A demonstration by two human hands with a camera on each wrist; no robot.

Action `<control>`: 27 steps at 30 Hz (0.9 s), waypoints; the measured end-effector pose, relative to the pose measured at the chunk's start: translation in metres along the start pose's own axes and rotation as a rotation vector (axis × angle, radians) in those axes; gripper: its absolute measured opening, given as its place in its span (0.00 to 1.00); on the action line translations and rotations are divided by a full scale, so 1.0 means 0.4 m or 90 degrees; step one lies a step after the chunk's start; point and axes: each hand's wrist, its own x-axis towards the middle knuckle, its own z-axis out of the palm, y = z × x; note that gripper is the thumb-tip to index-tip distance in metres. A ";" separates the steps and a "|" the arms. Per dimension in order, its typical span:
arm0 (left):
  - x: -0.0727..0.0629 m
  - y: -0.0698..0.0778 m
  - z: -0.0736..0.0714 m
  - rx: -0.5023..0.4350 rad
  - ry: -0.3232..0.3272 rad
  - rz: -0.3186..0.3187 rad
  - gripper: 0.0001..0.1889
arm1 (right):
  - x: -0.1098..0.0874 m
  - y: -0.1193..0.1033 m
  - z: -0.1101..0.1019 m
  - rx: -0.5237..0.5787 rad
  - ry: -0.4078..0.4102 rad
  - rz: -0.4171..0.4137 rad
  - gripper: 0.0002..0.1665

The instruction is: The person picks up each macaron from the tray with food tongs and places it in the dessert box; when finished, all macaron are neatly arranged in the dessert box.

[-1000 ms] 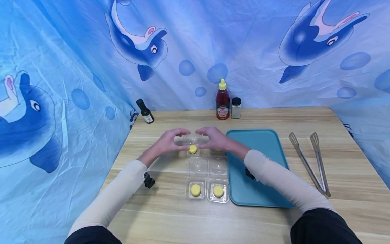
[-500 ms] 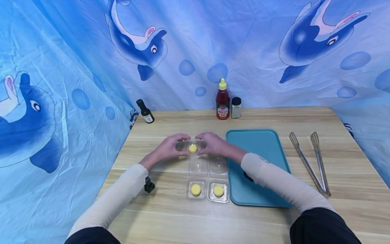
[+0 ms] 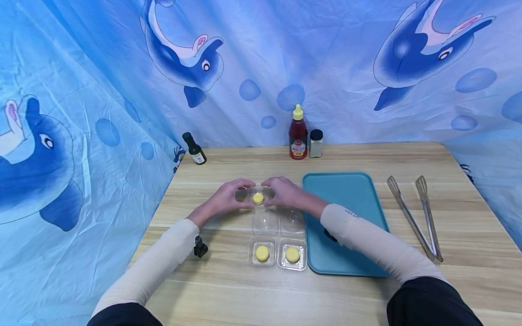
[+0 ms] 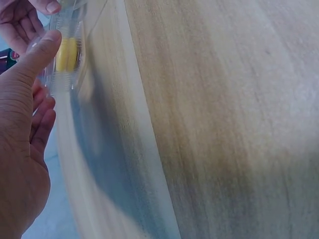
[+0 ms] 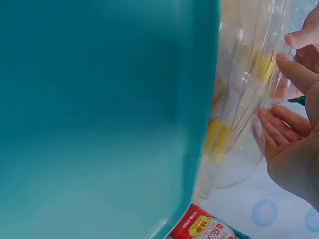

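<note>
L hand (image 3: 228,197): thumb + fingers gripping L side of small sq. clear plastic box (image 3: 258,190)
R hand (image 3: 287,192): gripping same box, R side
Held box: round yellow cake (image 3: 258,198) inside; mid worktop (image 3: 220,290), L of rect. teal tray (image 3: 346,190), twd its back-L corner
Front boxes: 2 open clear plastic boxes (image 3: 292,267), 1 yellow cake ea., by tray's front-L corner
Tongs: silver metal tongs (image 3: 430,226), nr worktop's R edge

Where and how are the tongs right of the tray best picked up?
The tongs are probably best gripped round both shafts near their joined end, from above with the right hand: they lie spread on the table, and the shafts converge at the end nearest the person.
</note>
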 end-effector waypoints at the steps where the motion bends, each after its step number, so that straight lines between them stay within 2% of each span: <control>1: 0.001 0.000 0.001 0.003 -0.002 0.000 0.39 | 0.000 -0.001 -0.001 -0.002 -0.001 0.002 0.43; 6: 0.009 -0.001 0.008 0.017 -0.012 0.006 0.39 | 0.000 -0.001 0.004 -0.008 -0.015 0.026 0.42; 12: 0.018 -0.005 0.014 0.020 -0.008 0.013 0.40 | -0.004 0.001 0.003 -0.011 -0.008 0.037 0.42; 17: 0.023 -0.001 0.010 0.029 -0.021 0.014 0.41 | -0.005 0.006 -0.008 -0.006 -0.021 0.022 0.44; 21: 0.021 0.010 -0.003 0.032 -0.036 -0.003 0.43 | -0.016 0.007 -0.026 -0.012 -0.024 0.007 0.48; 24: 0.020 0.022 -0.017 0.031 -0.026 -0.014 0.42 | -0.033 0.007 -0.046 -0.010 -0.007 0.005 0.50; 27: 0.022 0.040 -0.030 0.033 0.000 0.002 0.39 | -0.059 0.005 -0.069 -0.001 0.020 -0.008 0.50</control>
